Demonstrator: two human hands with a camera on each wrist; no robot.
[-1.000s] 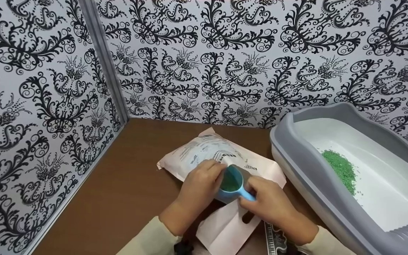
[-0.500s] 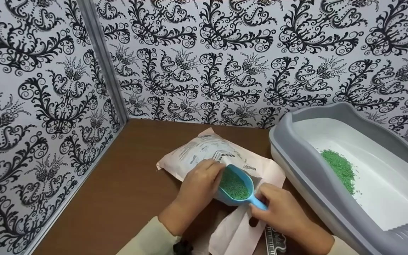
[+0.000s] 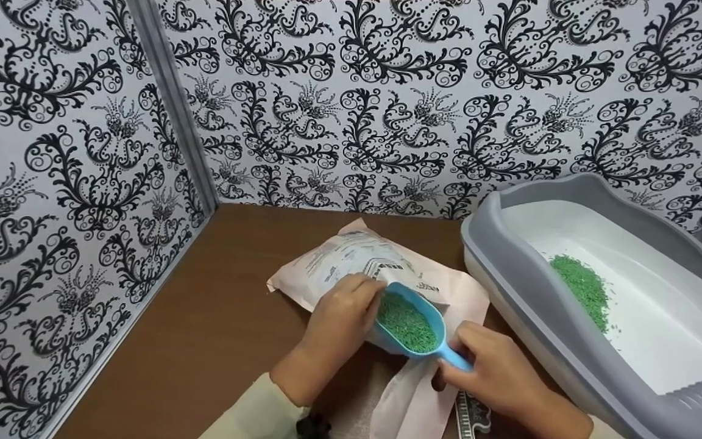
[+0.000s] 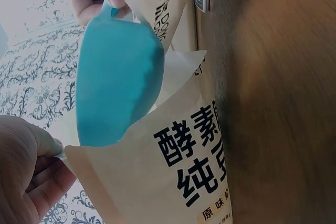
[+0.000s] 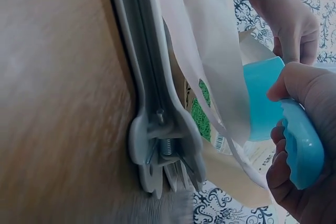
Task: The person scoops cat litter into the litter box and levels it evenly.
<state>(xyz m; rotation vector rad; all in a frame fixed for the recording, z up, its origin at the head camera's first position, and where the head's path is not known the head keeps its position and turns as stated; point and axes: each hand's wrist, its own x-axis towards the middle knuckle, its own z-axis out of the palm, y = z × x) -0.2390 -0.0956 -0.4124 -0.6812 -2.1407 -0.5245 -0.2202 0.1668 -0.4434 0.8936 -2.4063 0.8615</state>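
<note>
My right hand [image 3: 494,369] grips the handle of a light-blue scoop [image 3: 442,320], which is filled with green pellets [image 3: 409,323]. The scoop tilts out of the mouth of a pale pink paper bag [image 3: 320,262] lying on the table. With thumb and fingers my left hand [image 3: 345,311] pinches the bag's edge, as the left wrist view shows at the torn rim [image 4: 100,153]. In that view the scoop's underside [image 4: 118,77] shows, its tip still behind the rim. The right wrist view shows the curled fingers round the scoop handle [image 5: 304,145].
To the right stands a grey-rimmed white litter tray [image 3: 509,250] with a heap of green pellets [image 3: 582,289] on its floor. A long grey spring clip [image 5: 163,124] lies on the brown table [image 3: 192,317] beside the bag's loose flap [image 3: 412,399]. Patterned panels [image 3: 339,122] close off the back and left.
The scoop has come partly out of the bag toward the lower right with my right hand, and its pellets now show fully. My left hand stays on the bag's edge.
</note>
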